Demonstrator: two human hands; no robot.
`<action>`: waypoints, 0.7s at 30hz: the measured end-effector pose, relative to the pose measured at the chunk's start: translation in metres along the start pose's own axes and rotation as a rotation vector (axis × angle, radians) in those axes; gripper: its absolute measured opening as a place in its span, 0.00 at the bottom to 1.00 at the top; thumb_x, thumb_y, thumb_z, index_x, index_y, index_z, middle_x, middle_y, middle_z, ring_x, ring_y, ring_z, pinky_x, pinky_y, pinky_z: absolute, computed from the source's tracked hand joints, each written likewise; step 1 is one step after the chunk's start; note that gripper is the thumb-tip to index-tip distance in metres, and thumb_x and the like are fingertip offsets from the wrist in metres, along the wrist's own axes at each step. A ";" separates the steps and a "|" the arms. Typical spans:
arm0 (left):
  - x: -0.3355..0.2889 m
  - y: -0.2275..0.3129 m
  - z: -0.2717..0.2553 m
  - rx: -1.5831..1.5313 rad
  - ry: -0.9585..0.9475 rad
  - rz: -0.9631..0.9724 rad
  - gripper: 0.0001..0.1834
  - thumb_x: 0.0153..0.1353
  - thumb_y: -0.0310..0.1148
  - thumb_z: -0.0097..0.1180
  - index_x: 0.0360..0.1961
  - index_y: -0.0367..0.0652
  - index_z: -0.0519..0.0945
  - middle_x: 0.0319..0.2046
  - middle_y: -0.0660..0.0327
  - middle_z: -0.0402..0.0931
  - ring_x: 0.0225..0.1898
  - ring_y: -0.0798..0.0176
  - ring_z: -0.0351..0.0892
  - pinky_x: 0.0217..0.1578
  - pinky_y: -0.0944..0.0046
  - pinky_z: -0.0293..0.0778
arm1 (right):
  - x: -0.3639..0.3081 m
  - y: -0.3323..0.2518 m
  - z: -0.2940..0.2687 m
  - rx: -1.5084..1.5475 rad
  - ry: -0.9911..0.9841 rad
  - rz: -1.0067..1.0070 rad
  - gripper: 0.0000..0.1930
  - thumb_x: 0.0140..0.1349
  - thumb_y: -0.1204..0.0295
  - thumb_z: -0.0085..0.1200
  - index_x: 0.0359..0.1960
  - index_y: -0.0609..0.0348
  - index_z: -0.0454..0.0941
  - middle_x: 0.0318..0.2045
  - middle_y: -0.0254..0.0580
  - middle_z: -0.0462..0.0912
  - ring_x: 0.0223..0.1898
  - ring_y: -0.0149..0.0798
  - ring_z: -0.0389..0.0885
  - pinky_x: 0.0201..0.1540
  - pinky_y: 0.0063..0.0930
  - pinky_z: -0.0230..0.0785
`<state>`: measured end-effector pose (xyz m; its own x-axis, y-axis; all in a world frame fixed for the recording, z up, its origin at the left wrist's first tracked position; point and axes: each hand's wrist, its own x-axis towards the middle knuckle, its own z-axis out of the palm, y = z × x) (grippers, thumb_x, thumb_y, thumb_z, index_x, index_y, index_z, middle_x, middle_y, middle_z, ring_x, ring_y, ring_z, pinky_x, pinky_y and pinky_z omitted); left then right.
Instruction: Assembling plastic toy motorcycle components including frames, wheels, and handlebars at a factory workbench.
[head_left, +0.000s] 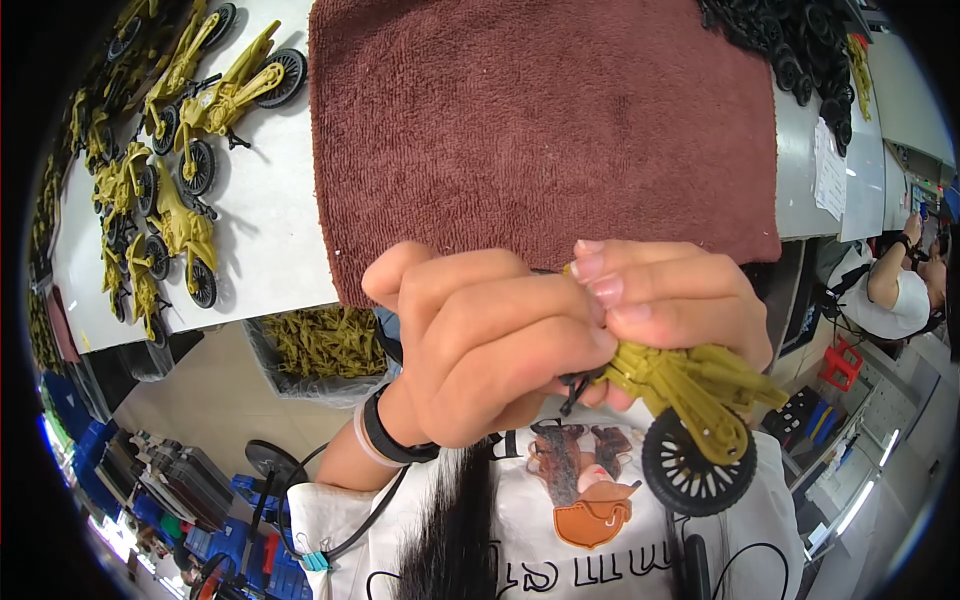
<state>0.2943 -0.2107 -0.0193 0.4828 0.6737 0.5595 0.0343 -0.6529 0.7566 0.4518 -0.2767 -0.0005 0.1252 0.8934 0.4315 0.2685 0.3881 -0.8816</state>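
A yellow-green toy motorcycle (665,385) is held up close in front of my chest, tilted, with its black spoked wheel (698,462) pointing down and to the right. My left hand (490,345) is curled closed around its left part, a black band and a pale band on that wrist. From the other side my right hand (675,300) grips it, the fingertips meeting those of the left hand over the top. Between the hands, the front of the toy is hidden. A small black piece (578,388) pokes out below the left fingers.
A brown towel (540,130) covers the middle of the white table (275,215). Several finished-looking toy motorcycles (215,105) stand at the left. Black wheels (800,50) are heaped at the far right. Below the table edge sits a bin of yellow-green parts (325,340). Another person (895,285) is at the right.
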 end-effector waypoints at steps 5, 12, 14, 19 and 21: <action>-0.005 0.003 0.001 0.009 0.018 0.011 0.13 0.44 0.43 0.65 0.32 0.53 0.82 0.35 0.72 0.79 0.36 0.69 0.71 0.44 0.64 0.54 | -0.003 -0.008 0.003 0.011 0.011 0.036 0.14 0.46 0.77 0.65 0.37 0.63 0.81 0.37 0.47 0.83 0.41 0.47 0.85 0.48 0.42 0.80; -0.006 -0.002 -0.008 0.138 -0.124 0.087 0.17 0.61 0.54 0.57 0.34 0.54 0.71 0.31 0.68 0.75 0.32 0.63 0.71 0.39 0.59 0.59 | -0.009 -0.005 0.005 -0.043 0.052 -0.032 0.14 0.46 0.75 0.66 0.37 0.66 0.81 0.37 0.49 0.83 0.40 0.48 0.85 0.48 0.43 0.80; -0.009 -0.001 -0.002 0.060 -0.046 0.071 0.12 0.53 0.47 0.60 0.33 0.54 0.76 0.33 0.70 0.77 0.34 0.66 0.72 0.42 0.61 0.56 | -0.010 -0.001 0.008 -0.037 0.053 -0.065 0.14 0.47 0.75 0.66 0.37 0.66 0.81 0.37 0.50 0.83 0.40 0.48 0.85 0.48 0.43 0.80; -0.006 0.002 0.002 -0.041 0.027 0.055 0.08 0.49 0.40 0.64 0.31 0.54 0.81 0.35 0.71 0.79 0.35 0.69 0.72 0.44 0.63 0.53 | -0.008 -0.006 0.004 -0.044 0.043 -0.083 0.13 0.49 0.75 0.66 0.37 0.66 0.81 0.37 0.50 0.83 0.41 0.48 0.84 0.48 0.43 0.80; -0.006 -0.002 0.005 -0.098 0.025 0.083 0.12 0.52 0.43 0.64 0.35 0.52 0.81 0.36 0.68 0.80 0.34 0.68 0.74 0.43 0.63 0.55 | -0.005 -0.004 0.002 -0.001 0.040 -0.053 0.13 0.49 0.75 0.66 0.37 0.65 0.81 0.37 0.48 0.83 0.41 0.48 0.84 0.49 0.44 0.80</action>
<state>0.2961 -0.2148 -0.0261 0.4581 0.6280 0.6291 -0.0910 -0.6709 0.7360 0.4477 -0.2825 0.0004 0.1485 0.8621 0.4846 0.2770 0.4341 -0.8572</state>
